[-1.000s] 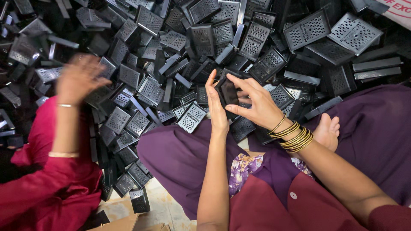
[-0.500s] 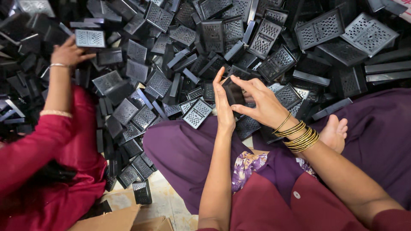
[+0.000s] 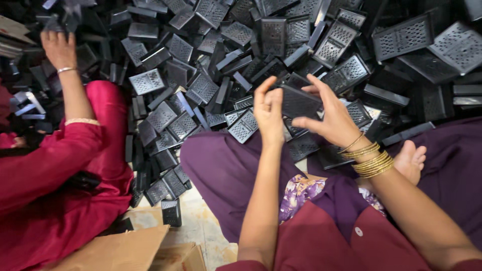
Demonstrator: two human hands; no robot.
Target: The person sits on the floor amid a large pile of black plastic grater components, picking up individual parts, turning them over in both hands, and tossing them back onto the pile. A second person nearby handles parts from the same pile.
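- Heap of black perforated plastic panels (image 3: 281, 45) covers the floor ahead.
- Co-worker in red (image 3: 65, 170), left; raised hand (image 3: 59, 47) at the heap.
- Right hand (image 3: 329, 118), gold bangles (image 3: 370, 159), grips black panel (image 3: 299, 102), fingers curled over it.
- Left hand (image 3: 268, 110), half-closed, presses the panel's left edge.

Pale mottled floor (image 3: 201, 228), heap of black perforated plastic parts (image 3: 211, 60) spread across it, brown cardboard box (image 3: 125, 251) at bottom edge

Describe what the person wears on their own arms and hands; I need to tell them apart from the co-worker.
Both forearms are bare. The right hand has a stack of gold bangles at its wrist; the left hand wears nothing visible. Maroon sleeves begin near the elbows.
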